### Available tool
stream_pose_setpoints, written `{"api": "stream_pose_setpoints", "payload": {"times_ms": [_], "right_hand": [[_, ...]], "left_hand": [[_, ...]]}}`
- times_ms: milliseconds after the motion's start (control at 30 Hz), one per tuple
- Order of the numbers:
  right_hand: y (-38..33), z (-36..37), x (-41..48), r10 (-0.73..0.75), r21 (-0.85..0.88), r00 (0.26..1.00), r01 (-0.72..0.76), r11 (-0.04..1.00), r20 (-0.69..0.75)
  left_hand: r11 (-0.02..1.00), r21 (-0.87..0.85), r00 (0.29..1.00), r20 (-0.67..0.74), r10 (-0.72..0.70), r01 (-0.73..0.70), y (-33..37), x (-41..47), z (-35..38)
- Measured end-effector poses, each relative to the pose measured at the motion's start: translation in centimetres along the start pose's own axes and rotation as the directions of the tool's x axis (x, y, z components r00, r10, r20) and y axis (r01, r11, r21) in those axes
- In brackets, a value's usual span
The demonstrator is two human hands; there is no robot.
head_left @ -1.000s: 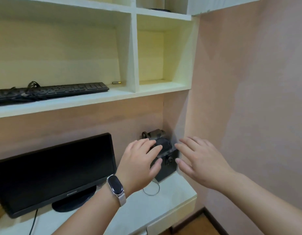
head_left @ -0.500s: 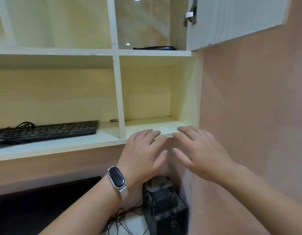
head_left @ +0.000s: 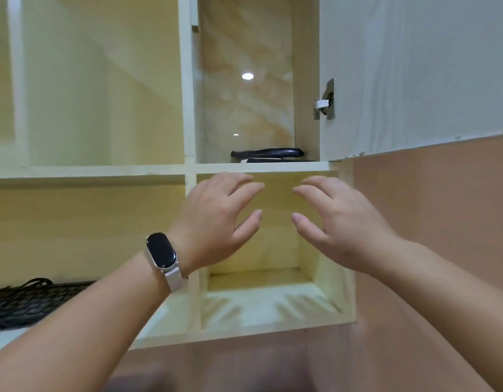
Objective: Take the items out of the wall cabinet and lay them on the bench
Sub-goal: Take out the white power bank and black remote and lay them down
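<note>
Okay, head view only. Two hands are up in front of the wall cabinet (head_left: 188,171), both forearms bare and reaching in from the bottom corners.

The left hand (head_left: 213,219) shows its back to the camera. Its fingers are spread and slightly bent, thumb pointing right, and it holds nothing. There is one smart band (head_left: 161,251) on the left wrist, with a dark face and a pale strap.

The right hand (head_left: 343,222) mirrors it: fingers loose and fanned, thumb pointing left, nothing in it. The hands are apart, with a clear gap between the thumbs, and neither touches the other or the cabinet. Both sit in front of the lower right compartment, fingertips just under the shelf board (head_left: 261,166) above it.

The task's thing is the dark items (head_left: 268,152) in the upper right compartment, lying flat on that shelf board just above the fingertips. They look like two pieces, a curved one on top of a flatter one, but I cannot tell what they are.

One black keyboard (head_left: 27,304) with a bunched cable lies on the lower left shelf, well apart from the hands.

One cabinet door (head_left: 414,66) stands swung open at the upper right, with one metal hinge (head_left: 325,100) showing on it. A pink wall (head_left: 442,222) lies to the right below the door.

A dark blur sits at the bottom edge; cannot tell what it is.
</note>
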State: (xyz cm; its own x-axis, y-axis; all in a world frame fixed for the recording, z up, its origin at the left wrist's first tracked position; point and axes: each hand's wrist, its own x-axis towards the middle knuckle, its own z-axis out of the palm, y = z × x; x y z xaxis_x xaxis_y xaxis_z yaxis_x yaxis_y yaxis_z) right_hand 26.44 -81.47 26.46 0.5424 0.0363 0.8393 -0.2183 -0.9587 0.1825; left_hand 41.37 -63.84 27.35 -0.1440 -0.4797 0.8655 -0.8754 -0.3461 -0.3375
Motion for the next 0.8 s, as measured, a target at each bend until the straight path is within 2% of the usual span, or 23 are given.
{"api": "stream_pose_setpoints", "payload": {"times_ms": [133, 267, 367, 467, 533, 600, 800], "right_hand": [[0.6, -0.4, 4.3, -0.031, 0.047, 1.000, 0.031, 0.998, -0.004], [0.8, -0.1, 8.2, -0.059, 0.059, 0.996, 0.055, 0.997, 0.068], [0.7, 0.3, 10.8, -0.048, 0.060, 0.978, 0.037, 0.998, 0.204], [1.1, 0.4, 12.9, -0.006, 0.152, 0.927, -0.055, 0.987, 0.376], [1.4, 0.4, 13.6, 0.012, 0.180, 0.891, -0.105, 0.978, 0.453], [1.6, 0.6, 13.7, 0.031, 0.135, 0.870, -0.112, 0.985, 0.493], [1.6, 0.7, 13.2, -0.003, 0.073, 0.932, -0.025, 0.997, 0.364]], "left_hand": [[0.998, 0.048, 0.999, 0.009, 0.051, -0.051, -2.8, 4.3, -0.9], [0.985, 0.091, 0.985, 0.108, 0.134, -0.144, -4.8, 7.5, -0.9], [0.982, 0.101, 0.972, 0.186, 0.140, -0.161, -5.7, 8.9, -1.0], [0.985, 0.129, 0.952, 0.299, 0.071, -0.114, -6.0, 10.0, -1.5], [0.981, 0.173, 0.912, 0.410, 0.012, -0.090, -5.9, 11.0, -2.1], [0.973, 0.219, 0.851, 0.523, -0.053, -0.074, -5.7, 12.2, -2.7], [0.955, 0.289, 0.706, 0.689, -0.161, -0.065, -6.3, 17.1, -0.7]]}}
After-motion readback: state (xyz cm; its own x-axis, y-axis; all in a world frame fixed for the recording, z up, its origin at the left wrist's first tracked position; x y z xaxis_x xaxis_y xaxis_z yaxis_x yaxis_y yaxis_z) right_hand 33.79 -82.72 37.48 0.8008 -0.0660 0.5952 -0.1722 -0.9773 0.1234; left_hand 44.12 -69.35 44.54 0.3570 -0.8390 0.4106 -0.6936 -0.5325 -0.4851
